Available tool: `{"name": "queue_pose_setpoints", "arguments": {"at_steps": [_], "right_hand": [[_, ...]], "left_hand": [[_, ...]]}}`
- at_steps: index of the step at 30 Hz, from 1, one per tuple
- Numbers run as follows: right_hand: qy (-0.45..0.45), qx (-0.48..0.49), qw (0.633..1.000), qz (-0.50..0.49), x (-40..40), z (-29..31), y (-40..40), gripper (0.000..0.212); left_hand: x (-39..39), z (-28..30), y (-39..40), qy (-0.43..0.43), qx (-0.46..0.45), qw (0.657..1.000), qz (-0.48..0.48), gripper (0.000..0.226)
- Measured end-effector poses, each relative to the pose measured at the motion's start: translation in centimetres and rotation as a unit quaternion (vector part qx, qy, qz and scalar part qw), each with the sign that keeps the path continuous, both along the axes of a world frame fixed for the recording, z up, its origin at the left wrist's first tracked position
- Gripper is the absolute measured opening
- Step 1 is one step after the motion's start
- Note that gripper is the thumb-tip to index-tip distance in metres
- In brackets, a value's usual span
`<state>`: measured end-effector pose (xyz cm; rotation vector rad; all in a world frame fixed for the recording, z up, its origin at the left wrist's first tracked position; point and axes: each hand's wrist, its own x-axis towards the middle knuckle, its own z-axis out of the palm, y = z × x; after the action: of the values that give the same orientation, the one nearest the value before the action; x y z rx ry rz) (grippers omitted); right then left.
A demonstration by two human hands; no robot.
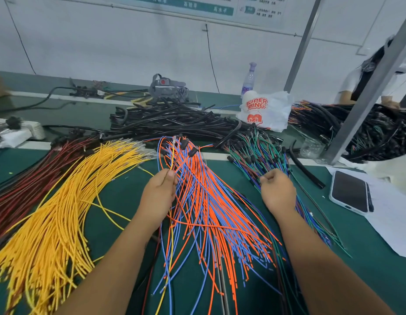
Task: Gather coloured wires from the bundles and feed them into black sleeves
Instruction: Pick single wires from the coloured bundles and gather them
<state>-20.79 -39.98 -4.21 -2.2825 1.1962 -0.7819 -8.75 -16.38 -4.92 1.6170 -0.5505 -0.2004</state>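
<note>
Gathering looks barely begun — the left hand (160,192) pinches a few picked wires (172,164), the right hand (278,189) curls into the green-and-blue bundle (254,153), its grip unclear, while the black sleeves (174,121) lie unfed behind on the counter (120,196).

Four wire bundles (211,201) fan side by side across the worktop (120,194), running from its near edge toward the back. Behind them lies a pile of sleeves (174,121). A phone (350,192) rests on paper (392,223) near the right edge, behind it a plastic bag (265,110) and a bottle (248,79).
</note>
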Motion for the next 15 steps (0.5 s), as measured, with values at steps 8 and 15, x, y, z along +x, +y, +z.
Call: {"name": "queue_pose_setpoints", "arguments": {"at_steps": [8, 15], "right_hand": [[-0.212, -0.06, 0.975, -0.014, -0.8, 0.7, -0.2, 0.011], [-0.4, -0.012, 0.916, 0.007, -1.3, 3.5, 0.0, 0.021]], "left_hand": [[1.4, 0.5, 1.4, 0.231, -0.209, 0.95, -0.013, 0.035], [2.6, 0.3, 3.5, 0.475, -0.389, 0.771, -0.168, 0.037]]}}
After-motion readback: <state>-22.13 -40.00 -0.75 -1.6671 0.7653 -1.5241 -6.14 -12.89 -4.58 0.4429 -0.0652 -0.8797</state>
